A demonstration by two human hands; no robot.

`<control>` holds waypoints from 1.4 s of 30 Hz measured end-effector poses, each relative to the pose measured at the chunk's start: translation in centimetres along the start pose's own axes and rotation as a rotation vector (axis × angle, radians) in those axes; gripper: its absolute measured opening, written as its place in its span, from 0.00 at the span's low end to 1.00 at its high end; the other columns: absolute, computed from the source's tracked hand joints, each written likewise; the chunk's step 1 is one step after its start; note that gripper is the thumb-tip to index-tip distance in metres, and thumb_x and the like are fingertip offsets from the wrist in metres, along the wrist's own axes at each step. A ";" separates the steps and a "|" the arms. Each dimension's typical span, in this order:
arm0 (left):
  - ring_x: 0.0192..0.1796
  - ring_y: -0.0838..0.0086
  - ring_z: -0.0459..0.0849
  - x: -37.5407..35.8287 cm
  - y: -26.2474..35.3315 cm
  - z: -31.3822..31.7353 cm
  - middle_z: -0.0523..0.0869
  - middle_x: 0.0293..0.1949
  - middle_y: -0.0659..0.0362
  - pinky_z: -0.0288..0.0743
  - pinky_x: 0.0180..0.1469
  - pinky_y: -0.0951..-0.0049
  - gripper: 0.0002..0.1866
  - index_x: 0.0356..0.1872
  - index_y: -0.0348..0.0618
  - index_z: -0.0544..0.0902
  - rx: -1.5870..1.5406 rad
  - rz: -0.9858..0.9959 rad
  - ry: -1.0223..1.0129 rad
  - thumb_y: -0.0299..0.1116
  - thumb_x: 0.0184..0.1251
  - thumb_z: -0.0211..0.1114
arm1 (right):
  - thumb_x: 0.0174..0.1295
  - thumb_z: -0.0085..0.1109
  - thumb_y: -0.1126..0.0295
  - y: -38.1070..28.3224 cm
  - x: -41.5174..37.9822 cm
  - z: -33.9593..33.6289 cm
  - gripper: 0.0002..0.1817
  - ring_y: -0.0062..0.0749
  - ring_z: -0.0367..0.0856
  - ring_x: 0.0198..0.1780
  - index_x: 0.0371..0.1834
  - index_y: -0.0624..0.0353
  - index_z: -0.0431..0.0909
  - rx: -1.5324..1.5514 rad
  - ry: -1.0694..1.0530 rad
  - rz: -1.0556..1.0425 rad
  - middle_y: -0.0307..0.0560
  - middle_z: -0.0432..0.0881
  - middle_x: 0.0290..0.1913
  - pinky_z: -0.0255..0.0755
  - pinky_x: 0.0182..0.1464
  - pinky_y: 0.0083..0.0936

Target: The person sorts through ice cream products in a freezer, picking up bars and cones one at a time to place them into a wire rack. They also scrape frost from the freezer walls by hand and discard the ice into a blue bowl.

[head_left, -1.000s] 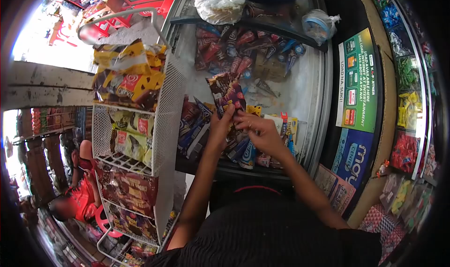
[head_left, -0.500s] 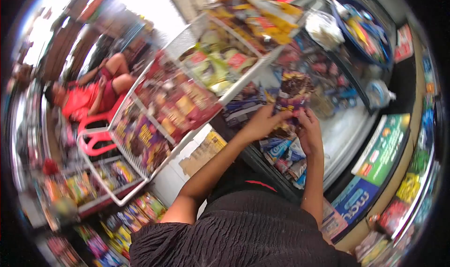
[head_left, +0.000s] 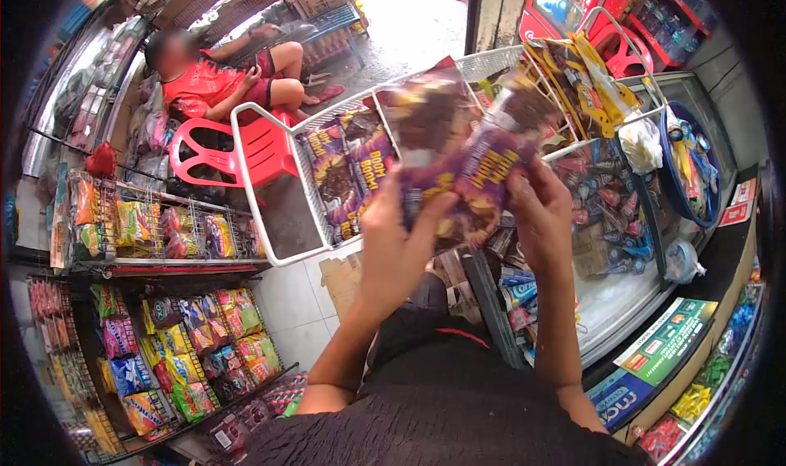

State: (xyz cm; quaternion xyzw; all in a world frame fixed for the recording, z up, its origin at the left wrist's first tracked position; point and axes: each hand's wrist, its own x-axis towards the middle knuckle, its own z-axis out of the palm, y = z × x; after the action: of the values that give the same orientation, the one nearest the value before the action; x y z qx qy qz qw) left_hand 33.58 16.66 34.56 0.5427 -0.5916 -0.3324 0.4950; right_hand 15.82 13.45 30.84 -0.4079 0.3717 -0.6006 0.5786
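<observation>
My left hand (head_left: 393, 241) is closed around a purple ice cream packet (head_left: 422, 130) with chocolate pictures on it, blurred by motion. Beside it, my right hand (head_left: 540, 208) grips another purple packet (head_left: 491, 159) with yellow lettering. The two packets overlap in front of me, above the white wire basket (head_left: 250, 192). Similar purple "Boom Boom" packets (head_left: 368, 159) lie in the basket's near-left section. Behind my right forearm the open freezer (head_left: 630, 302) shows cones and wrapped ice creams (head_left: 610, 196).
Yellow-brown packets (head_left: 577, 81) fill the basket's far end. A blue tub (head_left: 692, 167) of packets stands on the freezer's right. A person in red (head_left: 205, 85) sits on a red plastic chair (head_left: 266, 151). Snack racks (head_left: 180, 343) stand at lower left.
Both hands have risen from over the freezer to in front of the basket. Earlier they were together at a purple packet; now each holds one. The view has turned.
</observation>
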 end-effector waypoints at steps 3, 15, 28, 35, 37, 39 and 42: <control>0.45 0.62 0.81 0.2 -0.5 -2.9 0.80 0.46 0.43 0.73 0.50 0.67 0.24 0.57 0.28 0.68 0.018 -0.072 0.187 0.31 0.64 0.63 | 0.62 0.58 0.71 -1.0 3.5 4.1 0.21 0.21 0.78 0.47 0.57 0.71 0.71 -0.141 -0.148 0.074 0.45 0.81 0.46 0.71 0.52 0.19; 0.69 0.40 0.57 1.3 -4.0 -3.9 0.56 0.67 0.32 0.55 0.68 0.52 0.29 0.66 0.29 0.61 0.909 0.065 0.227 0.27 0.64 0.57 | 0.56 0.61 0.72 0.6 7.7 8.8 0.16 0.25 0.76 0.25 0.48 0.62 0.78 -0.697 -0.474 -0.081 0.49 0.81 0.26 0.70 0.31 0.25; 0.66 0.59 0.68 3.4 -3.4 -4.0 0.70 0.63 0.48 0.59 0.68 0.60 0.30 0.61 0.43 0.72 1.204 0.016 0.204 0.23 0.51 0.59 | 0.61 0.55 0.66 -1.1 5.3 6.4 0.10 0.48 0.80 0.30 0.36 0.61 0.80 -1.125 -0.392 -0.423 0.55 0.80 0.27 0.73 0.36 0.38; 0.67 0.53 0.66 2.7 -3.3 -4.2 0.69 0.63 0.44 0.57 0.68 0.54 0.33 0.64 0.44 0.69 1.224 0.105 0.193 0.17 0.50 0.53 | 0.66 0.51 0.74 -8.7 1.6 -3.3 0.09 0.11 0.74 0.29 0.41 0.65 0.80 -0.797 -0.217 0.006 0.35 0.81 0.30 0.67 0.31 0.10; 0.66 0.49 0.65 2.6 -2.9 -4.1 0.68 0.63 0.40 0.59 0.67 0.55 0.30 0.61 0.39 0.71 1.163 0.169 0.196 0.17 0.52 0.49 | 0.65 0.52 0.72 -10.8 -0.1 -7.4 0.12 0.13 0.74 0.28 0.48 0.64 0.79 -0.774 -0.110 -0.030 0.37 0.80 0.32 0.67 0.30 0.11; 0.65 0.47 0.66 2.6 -2.2 -3.9 0.69 0.62 0.40 0.59 0.66 0.55 0.29 0.60 0.38 0.71 1.082 0.158 0.172 0.17 0.53 0.48 | 0.66 0.52 0.70 -12.3 -2.4 -11.6 0.14 0.15 0.76 0.29 0.53 0.59 0.78 -0.733 -0.050 -0.053 0.36 0.79 0.35 0.69 0.30 0.12; 0.62 0.52 0.71 2.7 -1.5 -3.5 0.74 0.59 0.44 0.62 0.64 0.59 0.19 0.58 0.37 0.73 1.097 0.205 0.190 0.24 0.67 0.49 | 0.64 0.56 0.65 -8.3 -5.5 -22.0 0.17 0.17 0.77 0.29 0.54 0.58 0.77 -0.139 -0.078 -0.130 0.43 0.80 0.37 0.69 0.31 0.10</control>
State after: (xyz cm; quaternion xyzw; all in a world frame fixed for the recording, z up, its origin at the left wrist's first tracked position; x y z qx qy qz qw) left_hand 37.55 14.21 34.82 0.6876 -0.6804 0.1238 0.2214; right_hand -7.69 18.79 29.55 -0.4934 0.3625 -0.5934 0.5225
